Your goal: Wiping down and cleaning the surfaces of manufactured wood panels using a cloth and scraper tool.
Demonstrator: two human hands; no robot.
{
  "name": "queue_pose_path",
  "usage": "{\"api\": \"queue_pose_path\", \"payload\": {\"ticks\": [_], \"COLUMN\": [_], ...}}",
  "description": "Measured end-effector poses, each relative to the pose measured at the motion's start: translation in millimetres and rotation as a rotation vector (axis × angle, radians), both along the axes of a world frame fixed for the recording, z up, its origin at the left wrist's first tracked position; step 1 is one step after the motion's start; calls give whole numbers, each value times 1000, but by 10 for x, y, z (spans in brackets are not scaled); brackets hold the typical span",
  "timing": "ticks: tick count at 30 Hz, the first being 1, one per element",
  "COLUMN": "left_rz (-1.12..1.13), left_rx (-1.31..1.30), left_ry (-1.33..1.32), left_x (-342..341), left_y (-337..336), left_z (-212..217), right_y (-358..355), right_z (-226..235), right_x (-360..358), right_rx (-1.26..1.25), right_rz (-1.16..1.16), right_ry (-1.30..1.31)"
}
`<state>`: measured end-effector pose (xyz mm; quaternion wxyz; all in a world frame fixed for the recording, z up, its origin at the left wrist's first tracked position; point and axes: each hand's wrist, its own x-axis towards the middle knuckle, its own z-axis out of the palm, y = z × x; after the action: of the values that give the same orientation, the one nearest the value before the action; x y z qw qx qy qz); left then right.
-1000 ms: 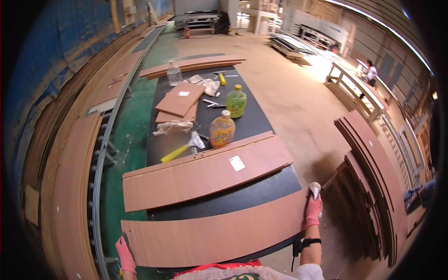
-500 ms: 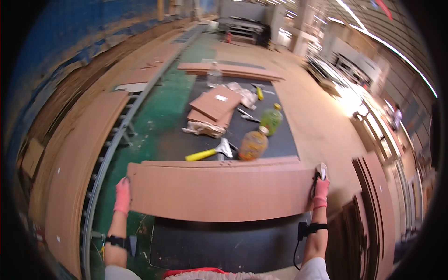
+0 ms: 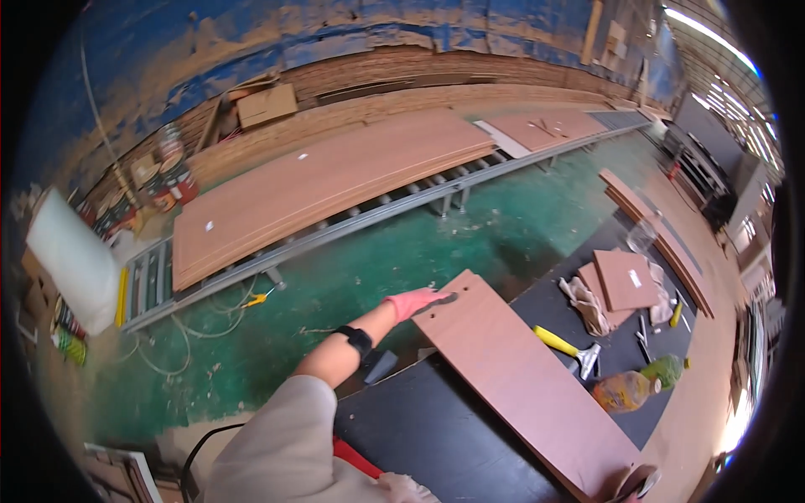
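A long reddish-brown board point(image 3: 528, 377) lies slantwise across the dark tabletop point(image 3: 436, 427), with small holes near its far left end. My left hand point(image 3: 417, 303), in a pink glove with dark fingertips, reaches over that end. Its fingers are stretched out and touch the board's corner. At the opposite end, by the lower right rim, only a dark, blurred part of my right hand point(image 3: 639, 484) shows beside the board; its fingers are not clear. Beyond the board lie a yellow-handled scraper point(image 3: 560, 342) and a bottle of orange liquid point(image 3: 622, 391).
A green bottle point(image 3: 664, 370), smaller brown panels point(image 3: 629, 281) and crumpled cloth point(image 3: 584, 306) occupy the table's far part. Long boards point(image 3: 335, 193) rest on a roller conveyor point(image 3: 360, 220) along the wall. A yellow-tipped air hose point(image 3: 254, 299) lies on the green floor.
My view has swung left, bringing the conveyor and wall into full sight. The board, earlier held by both ends and tilted up, now lies flatter; my left hand's fingers have straightened.
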<state>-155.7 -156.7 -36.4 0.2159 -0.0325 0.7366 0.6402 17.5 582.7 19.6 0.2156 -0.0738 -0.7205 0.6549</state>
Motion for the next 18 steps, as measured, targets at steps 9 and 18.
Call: {"api": "queue_pose_path", "payload": {"ticks": [9, 18], "left_rz": [-63, 438], "left_rx": [-172, -223], "left_ry": [60, 180], "left_x": [-360, -33], "left_y": [371, 252], "left_z": [109, 265], "right_y": [-1722, -2129], "right_z": [665, 797], "right_x": [434, 470], "right_rx": [1468, -70], "right_rz": [-434, -288], "right_ry": [71, -211]}}
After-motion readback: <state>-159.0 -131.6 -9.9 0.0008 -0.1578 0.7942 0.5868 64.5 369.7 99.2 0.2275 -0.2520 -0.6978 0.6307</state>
